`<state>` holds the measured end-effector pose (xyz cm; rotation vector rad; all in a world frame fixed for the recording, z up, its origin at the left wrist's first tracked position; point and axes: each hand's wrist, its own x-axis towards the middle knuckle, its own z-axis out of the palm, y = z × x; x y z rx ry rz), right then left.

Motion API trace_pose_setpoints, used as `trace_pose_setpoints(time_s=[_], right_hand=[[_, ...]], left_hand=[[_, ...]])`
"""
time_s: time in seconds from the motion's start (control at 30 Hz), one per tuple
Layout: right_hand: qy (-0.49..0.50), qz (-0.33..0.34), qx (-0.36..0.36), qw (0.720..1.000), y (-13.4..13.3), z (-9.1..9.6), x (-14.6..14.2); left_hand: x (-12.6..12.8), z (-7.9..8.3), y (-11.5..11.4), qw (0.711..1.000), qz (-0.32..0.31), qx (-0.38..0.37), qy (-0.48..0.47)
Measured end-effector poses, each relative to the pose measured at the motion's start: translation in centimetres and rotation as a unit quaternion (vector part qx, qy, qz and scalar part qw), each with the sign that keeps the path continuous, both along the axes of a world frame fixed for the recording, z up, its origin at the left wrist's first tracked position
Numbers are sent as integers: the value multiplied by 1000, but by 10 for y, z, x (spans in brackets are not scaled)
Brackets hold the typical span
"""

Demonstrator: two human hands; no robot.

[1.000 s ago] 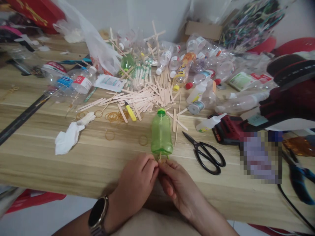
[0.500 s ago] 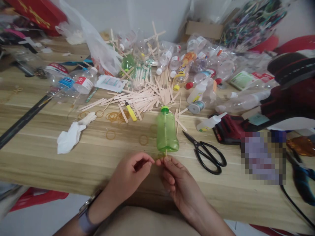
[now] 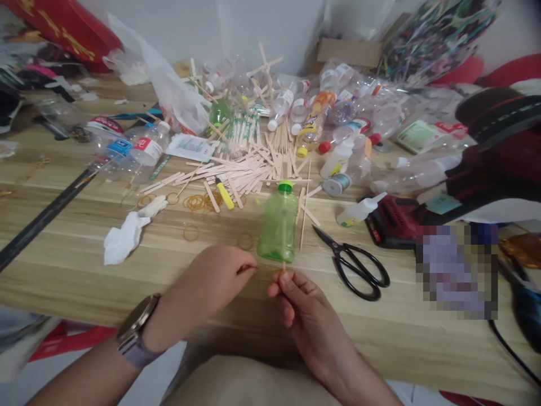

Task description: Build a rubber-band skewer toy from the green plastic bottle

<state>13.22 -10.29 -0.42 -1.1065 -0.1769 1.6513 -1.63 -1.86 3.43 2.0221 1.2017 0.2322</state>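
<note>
A green plastic bottle (image 3: 273, 231) with a bright green cap (image 3: 284, 186) stands out in front of me, cap away from me. A thin wooden stick (image 3: 284, 265) runs lengthwise through it and comes out at the bottom. My right hand (image 3: 302, 296) pinches the stick's near end between thumb and fingers. Just left of the bottle's base is my left hand (image 3: 222, 276), its fingers pressed together. Whatever those fingers hold, if anything, is too small to tell. Black-handled scissors (image 3: 353, 262) lie to the right of the bottle.
Rubber bands (image 3: 198, 203), a yellow-handled tool (image 3: 225, 194) and a heap of flat wooden sticks (image 3: 240, 175) lie beyond my hands. Clear plastic bottles (image 3: 386, 121) crowd the back. At right are a glue bottle (image 3: 361, 210) and a red-black power tool (image 3: 395, 220). A crumpled tissue (image 3: 123, 237) lies left.
The green bottle has turned about the stick, its body now lying further left. My left hand has shifted a little left and rolled over. My right hand keeps its pinch.
</note>
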Motion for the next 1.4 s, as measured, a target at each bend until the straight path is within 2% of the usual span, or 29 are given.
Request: trace_pose_setpoints(time_s=[0.07,0.1,0.17,0.23,0.33,0.43,0.6,0.83,0.97,1.07,1.3,1.4], right_hand=[[-2,7,8,1000,-1,0,0],[-2,10,13,1000,-1,-1,0],[-4,17,23,1000,-1,-1,1],[-10,25,30,999,-2,-1,2],[-28,40,35,998,-3,-1,5],[-53,55,36,996,-4,-2,6],[-60,84,26,994,-5,-1,6],[-41,90,24,995,-7,-6,3],[-14,60,41,997,-6,-4,4],[-20,64,11,998,-6,-2,6],[-105,100,-23,989,-3,2,6],[-84,68,-28,994,-4,2,5]], left_hand=[[3,0,10,997,-58,-1,49],[4,0,14,995,-79,-27,61],[6,-2,22,986,-95,-131,40],[7,-7,25,966,-100,-238,-20],[9,-18,18,933,-83,-324,-129],[11,-28,4,905,-5,-375,-198],[18,-32,-16,858,91,-429,-266],[24,-31,-26,772,120,-526,-336],[25,-29,-26,746,147,-548,-348],[23,-28,-25,728,157,-569,-350],[22,-28,-30,680,159,-619,-360],[23,-28,-33,668,158,-628,-366]])
